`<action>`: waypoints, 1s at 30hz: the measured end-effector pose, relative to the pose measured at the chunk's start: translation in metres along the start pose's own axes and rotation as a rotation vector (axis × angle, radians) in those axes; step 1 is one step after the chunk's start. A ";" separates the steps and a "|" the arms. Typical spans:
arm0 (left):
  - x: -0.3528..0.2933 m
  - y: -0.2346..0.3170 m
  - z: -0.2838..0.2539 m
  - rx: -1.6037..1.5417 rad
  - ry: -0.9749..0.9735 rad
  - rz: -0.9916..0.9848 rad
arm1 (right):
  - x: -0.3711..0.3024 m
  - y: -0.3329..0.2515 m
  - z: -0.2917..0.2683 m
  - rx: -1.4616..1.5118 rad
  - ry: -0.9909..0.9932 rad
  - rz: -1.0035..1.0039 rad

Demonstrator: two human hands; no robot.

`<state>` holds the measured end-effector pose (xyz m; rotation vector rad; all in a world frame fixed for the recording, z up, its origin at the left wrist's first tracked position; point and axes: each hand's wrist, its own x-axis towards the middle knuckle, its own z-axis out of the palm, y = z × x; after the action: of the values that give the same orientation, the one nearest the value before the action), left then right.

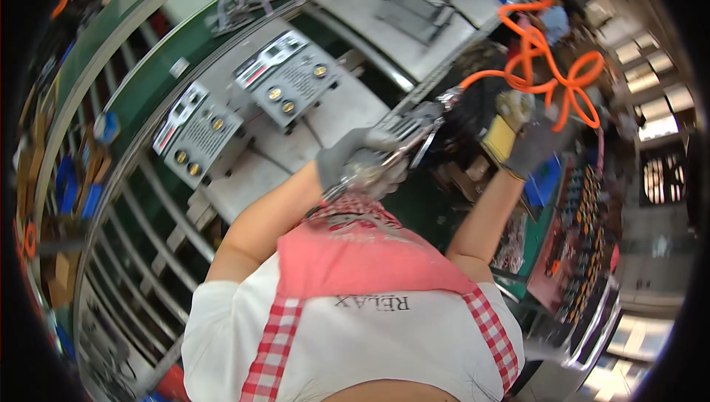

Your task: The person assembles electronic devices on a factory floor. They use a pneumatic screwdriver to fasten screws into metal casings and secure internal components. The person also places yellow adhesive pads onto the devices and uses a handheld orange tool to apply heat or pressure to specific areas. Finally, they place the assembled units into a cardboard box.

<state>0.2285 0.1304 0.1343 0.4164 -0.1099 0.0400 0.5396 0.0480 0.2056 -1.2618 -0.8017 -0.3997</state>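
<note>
My left hand (361, 161), in a grey glove, is wrapped round a silver air tool (418, 128) in front of my apron. An orange coiled hose (484, 75) meets the tool's far end at a metal fitting. Further right, my right hand (534, 147), also gloved in grey, is raised beside the hanging hose coils. A yellow piece (499, 139) lies against its inner side; whether the fingers hold it I cannot tell, as they are blurred. Two grey boxed units with dials and brass-coloured terminals, the near one (196, 132) and the far one (285, 80), stand beyond my left arm.
The units rest on metal plates (355, 99) over a roller conveyor (151, 228). A flat dark fixture (414, 14) lies on a far plate. At right, a blue bin (543, 180) stands near a rack with rows of small parts (580, 232).
</note>
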 end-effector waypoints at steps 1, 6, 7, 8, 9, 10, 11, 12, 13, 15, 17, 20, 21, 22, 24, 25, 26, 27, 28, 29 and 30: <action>0.002 0.002 -0.002 -0.009 -0.082 -0.066 | -0.009 -0.001 0.006 0.430 -0.123 0.199; 0.005 0.000 -0.007 -0.099 -0.124 -0.124 | -0.030 -0.017 0.029 0.910 -0.295 0.400; 0.002 -0.002 -0.003 0.001 0.011 -0.092 | -0.032 -0.024 0.030 0.759 -0.344 0.412; -0.002 -0.002 0.003 0.102 0.144 -0.057 | -0.034 -0.032 0.029 0.608 -0.391 0.423; -0.006 -0.001 0.010 0.202 0.279 -0.015 | -0.037 -0.041 0.030 0.457 -0.442 0.436; -0.006 -0.003 0.017 0.234 0.348 0.037 | -0.041 -0.050 0.032 0.515 -0.437 0.553; -0.007 0.001 0.020 0.263 0.365 0.025 | -0.047 -0.051 0.035 0.438 -0.360 0.445; -0.009 0.004 0.022 0.290 0.379 0.010 | -0.053 -0.053 0.036 0.356 -0.283 0.337; -0.010 0.006 0.023 0.316 0.393 -0.004 | -0.057 -0.055 0.037 0.273 -0.205 0.230; -0.012 0.007 0.020 0.343 0.432 -0.010 | -0.063 -0.059 0.038 0.052 -0.130 0.003; -0.013 0.007 0.021 0.397 0.491 0.001 | -0.067 -0.063 0.040 -0.226 -0.134 -0.235; -0.007 0.005 0.031 0.518 0.546 -0.001 | -0.065 -0.055 0.044 -0.118 -0.044 -0.192; -0.008 0.004 0.031 0.538 0.533 -0.010 | -0.063 -0.049 0.042 -0.109 -0.033 -0.193; -0.008 0.003 0.030 0.558 0.519 -0.021 | -0.055 -0.039 0.041 -0.261 -0.043 -0.319; -0.010 0.003 0.031 0.611 0.507 -0.023 | -0.049 -0.045 0.035 -0.203 -0.160 -0.020; -0.012 0.005 0.028 0.635 0.498 -0.030 | -0.049 -0.049 0.032 -0.172 -0.218 0.132; -0.016 0.008 0.024 0.658 0.489 -0.037 | -0.049 -0.046 0.027 -0.097 -0.283 0.225; -0.015 0.011 0.021 0.684 0.472 -0.041 | -0.044 -0.041 0.018 -0.023 -0.343 0.311; -0.016 0.013 0.025 0.717 0.521 -0.007 | -0.040 -0.037 0.011 0.058 -0.406 0.399; -0.017 0.014 0.022 0.729 0.588 -0.008 | -0.038 -0.034 0.006 0.140 -0.467 0.486; -0.018 0.016 0.016 0.743 0.655 -0.009 | -0.037 -0.038 0.002 0.207 -0.500 0.643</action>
<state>0.2085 0.1382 0.1528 1.1230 0.5719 0.2087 0.4886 0.0334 0.2056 -1.3589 -0.7739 0.5237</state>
